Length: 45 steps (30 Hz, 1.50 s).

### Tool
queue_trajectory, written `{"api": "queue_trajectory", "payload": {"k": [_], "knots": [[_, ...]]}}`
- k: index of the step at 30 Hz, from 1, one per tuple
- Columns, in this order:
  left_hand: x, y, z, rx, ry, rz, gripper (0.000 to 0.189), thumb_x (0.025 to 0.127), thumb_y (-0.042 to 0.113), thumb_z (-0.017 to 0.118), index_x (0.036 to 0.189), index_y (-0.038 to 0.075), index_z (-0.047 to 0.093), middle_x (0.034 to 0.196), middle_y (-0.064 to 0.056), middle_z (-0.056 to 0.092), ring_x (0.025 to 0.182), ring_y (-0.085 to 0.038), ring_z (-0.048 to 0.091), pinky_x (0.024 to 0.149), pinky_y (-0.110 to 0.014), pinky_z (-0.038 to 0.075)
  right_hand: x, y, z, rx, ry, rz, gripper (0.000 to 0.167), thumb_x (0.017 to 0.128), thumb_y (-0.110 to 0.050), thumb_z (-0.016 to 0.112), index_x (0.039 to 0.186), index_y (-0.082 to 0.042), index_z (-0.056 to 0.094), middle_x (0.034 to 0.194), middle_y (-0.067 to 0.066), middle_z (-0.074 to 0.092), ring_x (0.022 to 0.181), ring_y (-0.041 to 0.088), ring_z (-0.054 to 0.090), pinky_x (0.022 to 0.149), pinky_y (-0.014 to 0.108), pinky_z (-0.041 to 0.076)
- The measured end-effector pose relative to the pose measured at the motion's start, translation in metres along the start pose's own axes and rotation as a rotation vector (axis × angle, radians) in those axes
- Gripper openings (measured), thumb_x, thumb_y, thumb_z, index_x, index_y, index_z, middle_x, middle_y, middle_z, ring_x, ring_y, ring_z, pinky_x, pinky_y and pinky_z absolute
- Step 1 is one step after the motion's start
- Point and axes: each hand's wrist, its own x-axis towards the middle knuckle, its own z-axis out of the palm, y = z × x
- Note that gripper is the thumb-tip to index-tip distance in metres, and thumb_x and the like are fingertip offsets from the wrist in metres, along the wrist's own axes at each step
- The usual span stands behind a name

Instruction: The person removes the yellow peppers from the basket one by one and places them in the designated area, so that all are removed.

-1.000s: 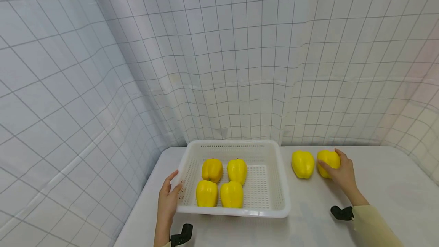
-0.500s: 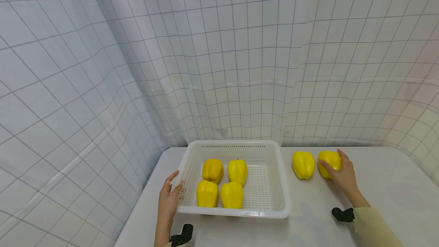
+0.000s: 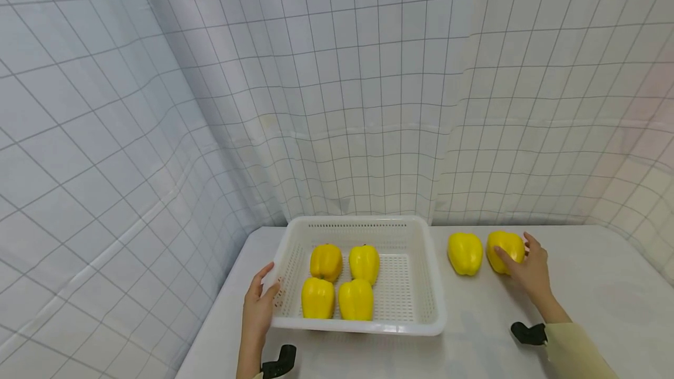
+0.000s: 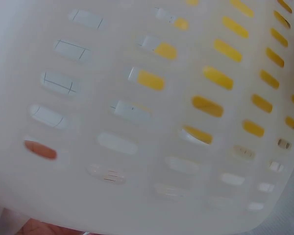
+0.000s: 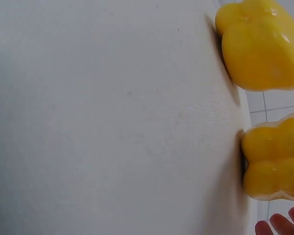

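Observation:
A white perforated plastic basket (image 3: 363,326) stands on the table with several yellow bell peppers (image 3: 356,300) inside, grouped left of its middle. My left hand (image 3: 257,309) holds the basket's left rim; in the left wrist view a bit of finger (image 4: 40,150) shows through a hole in its wall. To the right of the basket, two more yellow peppers stand side by side. My right hand (image 3: 532,271) is spread around the outer pepper (image 3: 504,252), its thumb overlapping the pepper's front. From the right wrist, its fingertips (image 5: 281,225) show a gap from that pepper (image 5: 274,161).
The other loose pepper (image 3: 466,254) stands between the basket and the outer one. White gridded curtains (image 3: 347,104) close off the back and sides of the white table (image 3: 474,338). Black wrist mounts (image 3: 528,333) sit on both forearms.
The fingers of my right hand have moved slightly right, away from the outer pepper, which stays in place. My left hand and the basket have not visibly moved.

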Motion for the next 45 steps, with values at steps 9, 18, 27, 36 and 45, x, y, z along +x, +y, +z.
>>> {"api": "queue_trajectory", "payload": {"k": [9,18,27,36,45], "knots": [[-0.001,0.000,0.001,0.000,0.004,-0.014,0.048,0.096,0.011,0.049,0.143,0.015,0.042,0.147,-0.018,0.034,0.130,-0.042,0.032,0.098,-0.062,0.029,-0.003,-0.013,0.002,0.055,0.322,-0.155,0.053,0.086,-0.012,0.068,0.128,0.010,0.047,0.123,0.032,0.040,0.109,0.044,0.038,0.084,0.044,0.031],[0.000,0.000,0.001,0.006,0.009,-0.022,0.048,0.096,0.011,0.048,0.143,0.016,0.041,0.148,-0.018,0.032,0.130,-0.042,0.030,0.098,-0.063,0.027,-0.004,-0.054,0.005,0.184,0.503,-0.393,0.024,0.081,0.004,0.067,0.104,0.010,0.062,0.100,0.021,0.057,0.092,0.007,0.049,0.074,0.019,0.036],[0.000,-0.001,0.001,0.006,0.005,-0.013,0.047,0.096,0.012,0.049,0.143,0.016,0.042,0.148,-0.018,0.033,0.132,-0.042,0.028,0.098,-0.064,0.026,-0.017,-0.098,0.015,0.248,0.374,-0.478,0.019,0.082,0.007,0.065,0.101,0.008,0.064,0.097,0.015,0.061,0.087,-0.001,0.052,0.071,0.018,0.040],[0.000,0.000,0.000,0.007,0.000,-0.018,0.047,0.096,0.012,0.049,0.142,0.015,0.043,0.150,-0.017,0.029,0.136,-0.044,0.019,0.100,-0.065,0.021,-0.041,-0.154,0.025,0.289,0.146,-0.480,0.014,0.084,0.008,0.064,0.098,0.006,0.064,0.092,0.015,0.065,0.081,0.004,0.053,0.070,0.016,0.041],[-0.001,0.001,0.000,0.000,-0.004,-0.014,0.048,0.095,0.012,0.050,0.142,0.015,0.043,0.150,-0.018,0.028,0.136,-0.044,0.017,0.101,-0.063,0.020,-0.045,-0.177,0.050,0.215,-0.199,-0.497,0.012,0.090,-0.011,0.065,0.101,-0.006,0.066,0.088,-0.001,0.065,0.074,0.014,0.058,0.066,0.026,0.048]]}}
